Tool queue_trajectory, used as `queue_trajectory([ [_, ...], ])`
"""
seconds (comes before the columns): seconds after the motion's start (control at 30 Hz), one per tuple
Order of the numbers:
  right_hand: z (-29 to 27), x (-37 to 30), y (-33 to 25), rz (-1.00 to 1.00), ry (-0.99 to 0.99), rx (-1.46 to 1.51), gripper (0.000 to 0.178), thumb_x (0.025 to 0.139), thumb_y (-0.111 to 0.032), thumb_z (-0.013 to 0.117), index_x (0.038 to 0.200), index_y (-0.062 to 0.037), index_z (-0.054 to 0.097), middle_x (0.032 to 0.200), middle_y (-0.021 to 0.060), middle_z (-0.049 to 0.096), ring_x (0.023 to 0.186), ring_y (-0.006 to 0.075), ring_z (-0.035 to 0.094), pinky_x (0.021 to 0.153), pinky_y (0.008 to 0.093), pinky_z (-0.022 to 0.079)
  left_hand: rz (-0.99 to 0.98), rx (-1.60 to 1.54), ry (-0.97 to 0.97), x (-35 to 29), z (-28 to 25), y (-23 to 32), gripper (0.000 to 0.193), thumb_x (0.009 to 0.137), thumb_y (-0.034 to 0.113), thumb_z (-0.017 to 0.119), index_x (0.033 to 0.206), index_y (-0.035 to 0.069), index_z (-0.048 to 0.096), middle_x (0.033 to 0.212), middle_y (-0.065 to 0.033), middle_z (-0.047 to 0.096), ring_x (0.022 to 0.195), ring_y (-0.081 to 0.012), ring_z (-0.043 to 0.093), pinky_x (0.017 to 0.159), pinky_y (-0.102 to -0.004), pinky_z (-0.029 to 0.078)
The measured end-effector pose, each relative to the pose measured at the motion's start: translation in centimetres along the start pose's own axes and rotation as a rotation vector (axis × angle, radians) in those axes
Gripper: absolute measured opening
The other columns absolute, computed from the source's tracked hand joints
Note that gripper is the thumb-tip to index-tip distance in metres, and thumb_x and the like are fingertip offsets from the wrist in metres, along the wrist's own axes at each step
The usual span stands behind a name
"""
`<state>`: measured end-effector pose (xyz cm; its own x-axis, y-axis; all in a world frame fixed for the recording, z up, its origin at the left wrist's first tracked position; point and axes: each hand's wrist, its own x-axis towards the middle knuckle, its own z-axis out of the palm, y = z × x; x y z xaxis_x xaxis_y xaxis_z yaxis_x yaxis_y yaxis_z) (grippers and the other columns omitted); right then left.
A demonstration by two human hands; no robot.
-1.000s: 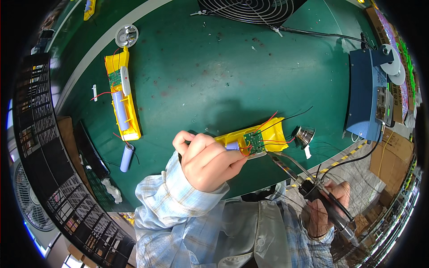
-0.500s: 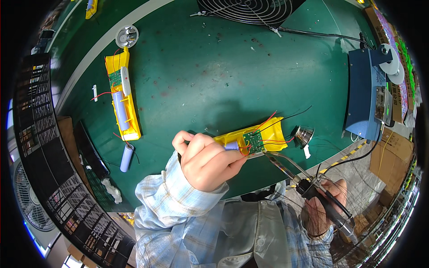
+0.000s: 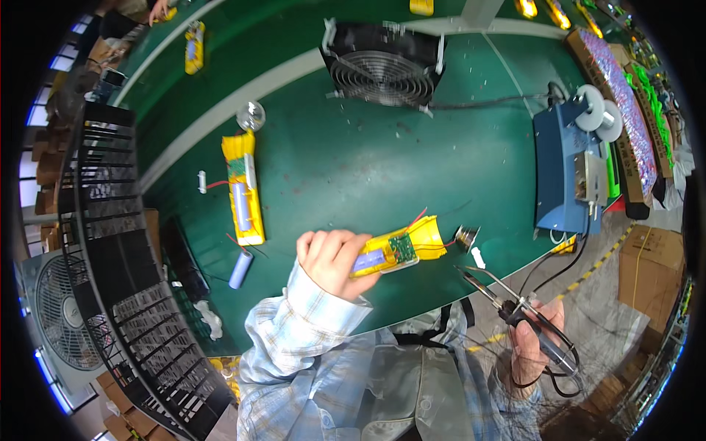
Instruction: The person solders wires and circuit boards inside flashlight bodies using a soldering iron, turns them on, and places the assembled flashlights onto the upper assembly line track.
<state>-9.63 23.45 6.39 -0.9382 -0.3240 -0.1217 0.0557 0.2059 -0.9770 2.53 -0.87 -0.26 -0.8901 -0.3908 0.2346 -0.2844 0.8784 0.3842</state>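
My left hand (image 3: 334, 259) grips a yellow battery pack (image 3: 401, 252) with a small green circuit board and red and black wires at its far end. It holds the pack just above the green table (image 3: 346, 162). My right hand (image 3: 531, 344) is off the table's near edge and holds a soldering iron (image 3: 507, 301) by its dark handle. The iron's tip points up-left, a little short of the pack. A small metal cup (image 3: 465, 237) and a white piece (image 3: 478, 258) lie just right of the pack.
A second yellow battery pack (image 3: 244, 192) and a loose blue cell (image 3: 240, 269) lie to the left. A black fan (image 3: 382, 62) stands at the back, a blue soldering station (image 3: 566, 173) at the right. A dark rack (image 3: 125, 294) borders the left side.
The view shifted. My left hand keeps the yellow pack. My right hand has drawn the soldering iron back from the pack toward the table's near edge.
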Motion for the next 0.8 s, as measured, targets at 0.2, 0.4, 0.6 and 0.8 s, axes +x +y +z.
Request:
queue_trajectory([
  [0.2,-3.2,1.1,-2.0,0.059,0.177,0.184,0.03,0.072,-0.018,0.061,0.075,-0.0093,0.032,0.065,0.0012,0.038,0.046,0.0044,0.032,0.039,0.0158,0.023,-0.048,-0.059,0.252,5.1,-7.5,0.1,0.046,0.052,0.029,0.076,0.089,0.007,0.061,0.074,-0.0063,0.056,0.071,-0.0229,0.051,0.07,-0.0325,0.036],
  [0.4,-3.7,1.9,-1.1,0.049,0.194,0.299,0.025,0.073,-0.014,0.059,0.075,-0.0078,0.036,0.063,0.0,0.04,0.047,0.0043,0.035,0.04,0.0161,0.027,-0.11,0.057,0.493,19.5,-10.2,-9.5,0.048,0.062,0.033,0.075,0.094,0.001,0.059,0.083,-0.0117,0.058,0.073,-0.0235,0.058,0.067,-0.0315,0.046],
  [0.6,-3.3,3.1,1.2,-0.006,0.356,0.383,0.022,0.073,-0.013,0.061,0.081,-0.0093,0.041,0.071,-0.0017,0.044,0.055,0.0039,0.038,0.048,0.016,0.032,-0.438,0.236,-0.018,29.5,-4.7,-16.8,0.048,0.065,0.048,0.066,0.1,0.015,0.06,0.099,-0.0086,0.055,0.1,-0.0245,0.049,0.089,-0.0438,0.027],
  [0.8,-3.8,5.4,4.6,-0.079,0.222,0.311,0.022,0.073,-0.013,0.063,0.081,-0.0098,0.043,0.068,-0.0028,0.044,0.055,0.0045,0.039,0.047,0.017,0.032,-0.675,0.216,-0.108,31.3,-3.0,-21.0,0.054,0.064,0.048,0.067,0.101,0.01,0.059,0.11,-0.0113,0.053,0.11,-0.0255,0.045,0.097,-0.0464,0.021],
])
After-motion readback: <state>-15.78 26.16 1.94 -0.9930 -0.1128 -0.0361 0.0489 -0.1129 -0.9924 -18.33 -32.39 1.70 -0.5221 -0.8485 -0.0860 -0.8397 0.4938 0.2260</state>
